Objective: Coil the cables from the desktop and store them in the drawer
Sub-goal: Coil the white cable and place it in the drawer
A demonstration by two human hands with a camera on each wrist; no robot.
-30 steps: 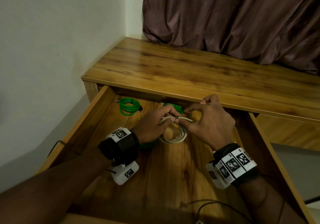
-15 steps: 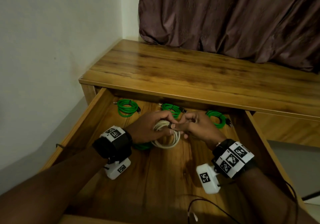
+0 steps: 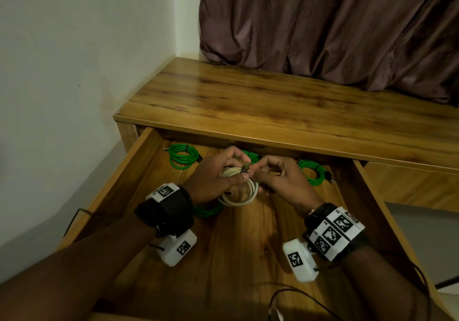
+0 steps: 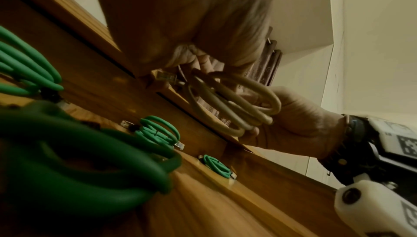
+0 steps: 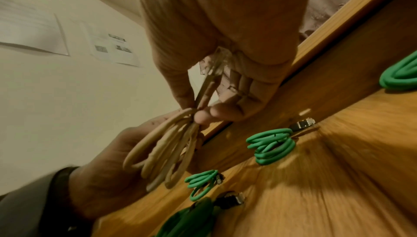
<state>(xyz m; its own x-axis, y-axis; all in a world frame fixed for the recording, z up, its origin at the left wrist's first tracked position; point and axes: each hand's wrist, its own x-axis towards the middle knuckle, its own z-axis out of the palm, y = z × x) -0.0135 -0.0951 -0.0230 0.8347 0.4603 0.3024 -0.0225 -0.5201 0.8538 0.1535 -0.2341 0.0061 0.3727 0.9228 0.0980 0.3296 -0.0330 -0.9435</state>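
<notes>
A cream-white coiled cable (image 3: 238,199) hangs just above the floor of the open wooden drawer (image 3: 135,157). My left hand (image 3: 237,170) grips the coil's upper left side. My right hand (image 3: 258,174) pinches the cable's end at the top of the coil. The left wrist view shows the white coil (image 4: 232,101) between both hands. In the right wrist view my thumb and fingers pinch strands where they meet the coil (image 5: 167,151). Green coiled cables lie in the drawer at back left (image 3: 183,157), back right (image 3: 311,173) and under my left wrist (image 3: 207,210).
The wooden desktop (image 3: 273,102) above the drawer is bare, with a brown curtain (image 3: 323,23) behind it and a white wall (image 3: 74,60) on the left. Another green coil (image 3: 252,155) peeks out behind my hands. A thin black wire (image 3: 298,296) loops near the drawer's front.
Both hands have stayed on the white coil and shifted slightly toward me. My right hand has dropped lower, uncovering the green coil at the back right.
</notes>
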